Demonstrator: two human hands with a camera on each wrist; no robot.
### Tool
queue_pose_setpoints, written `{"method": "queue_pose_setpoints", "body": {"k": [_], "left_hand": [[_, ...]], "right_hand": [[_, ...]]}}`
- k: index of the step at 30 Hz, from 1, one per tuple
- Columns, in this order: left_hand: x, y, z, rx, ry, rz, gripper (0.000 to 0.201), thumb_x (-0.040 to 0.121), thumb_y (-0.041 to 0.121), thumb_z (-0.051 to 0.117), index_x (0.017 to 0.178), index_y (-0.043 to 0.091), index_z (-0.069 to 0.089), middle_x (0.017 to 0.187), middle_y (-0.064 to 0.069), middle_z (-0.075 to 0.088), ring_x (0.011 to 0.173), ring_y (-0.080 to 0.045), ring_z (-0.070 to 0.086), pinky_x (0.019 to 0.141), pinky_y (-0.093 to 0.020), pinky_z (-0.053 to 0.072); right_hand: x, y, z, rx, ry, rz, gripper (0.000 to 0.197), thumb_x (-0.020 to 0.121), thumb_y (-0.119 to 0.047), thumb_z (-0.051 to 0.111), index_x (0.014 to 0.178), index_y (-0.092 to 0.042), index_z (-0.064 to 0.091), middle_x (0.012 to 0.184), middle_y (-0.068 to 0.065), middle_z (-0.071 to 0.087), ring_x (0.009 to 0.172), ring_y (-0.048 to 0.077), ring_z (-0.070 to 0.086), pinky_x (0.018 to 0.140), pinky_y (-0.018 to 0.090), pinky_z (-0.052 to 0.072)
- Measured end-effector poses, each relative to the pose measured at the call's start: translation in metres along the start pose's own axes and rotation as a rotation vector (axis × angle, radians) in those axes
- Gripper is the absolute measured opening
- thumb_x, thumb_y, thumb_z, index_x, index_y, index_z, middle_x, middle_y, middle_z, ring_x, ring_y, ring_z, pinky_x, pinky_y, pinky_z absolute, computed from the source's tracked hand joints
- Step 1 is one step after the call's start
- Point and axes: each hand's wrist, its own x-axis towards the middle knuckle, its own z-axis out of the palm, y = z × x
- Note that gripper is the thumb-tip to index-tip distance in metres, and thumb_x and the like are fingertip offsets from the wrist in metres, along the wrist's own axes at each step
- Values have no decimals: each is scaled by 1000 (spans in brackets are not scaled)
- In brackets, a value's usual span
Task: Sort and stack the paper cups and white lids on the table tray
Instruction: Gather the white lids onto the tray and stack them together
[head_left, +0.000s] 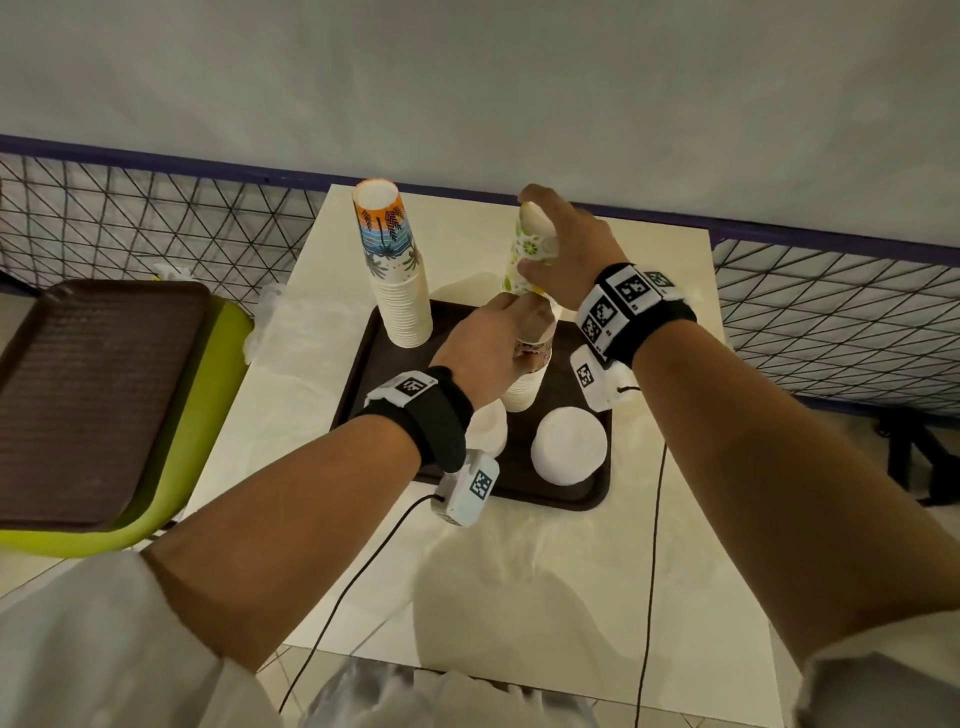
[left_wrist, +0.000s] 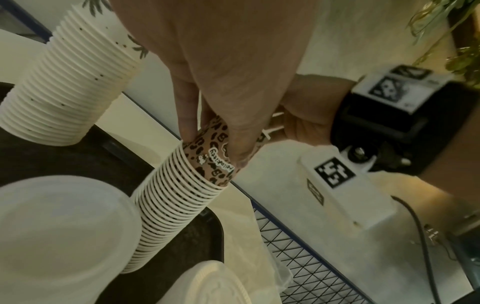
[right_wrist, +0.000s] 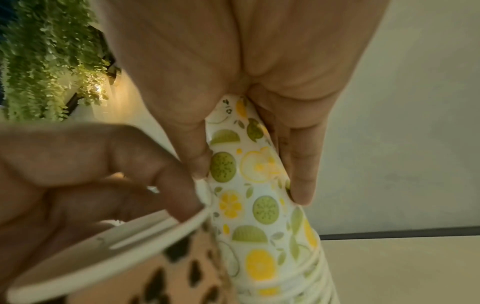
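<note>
The right hand (head_left: 563, 249) has its grip closed round a short stack of lemon-print cups (head_left: 530, 249), thumb on one side and fingers on the other, mouths pointing down. The left hand (head_left: 493, 338) grips the top of the leopard-print cup stack (head_left: 524, 382), which stands upside down near the middle of the dark tray (head_left: 363, 358). The lemon-print cups sit just above that stack, their lower end meeting its top.

The right wrist view shows white rims of leopard cups (right_wrist: 109, 246) touching the lemon-print cups (right_wrist: 259, 205), with left fingers (right_wrist: 155, 170) beside them. The left wrist view shows the stack's many ribbed rims (left_wrist: 171, 209) and the printed cup (left_wrist: 213, 160) the fingers pinch.

A tall palm-print cup stack (head_left: 395, 270) stands at the tray's far left corner. White lids (head_left: 569, 447) lie in a pile at the near right corner; another pile (head_left: 488, 426) is partly hidden by the left wrist. The tray rests on the white bench (head_left: 670, 270). Left of the bench, a second tray (head_left: 88, 395) lies on a green chair (head_left: 208, 415).
</note>
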Motion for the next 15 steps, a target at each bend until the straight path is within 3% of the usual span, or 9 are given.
{"method": "queue_pose_setpoints", "body": {"k": [7,10,15], "left_hand": [[-5,-15,-6,-58,22,7,46,89,22,76,129,24,54,130,-1,59,102,-25,64,87,-43,56],[0,-19,-8,-45,41,-1,47,88,19,77,129,23,54,132,-3,59,110,-27,62,93,-41,55],[8,-26,-12,-31,67,-28,49,87,15,76,129,23,53,130,-6,57,110,-30,62,92,-39,56]], "right_hand": [[-24,30,-23,-7,63,83,67,86,-20,72,140,-40,38,128,7,59,112,31,57,86,36,49],[-34,37,-28,-15,84,125,69,86,-22,72,141,-43,37,127,11,59,114,34,58,89,39,51],[-52,43,-31,8,116,174,71,85,-25,74,143,-44,37,119,11,60,109,35,59,84,38,51]]}}
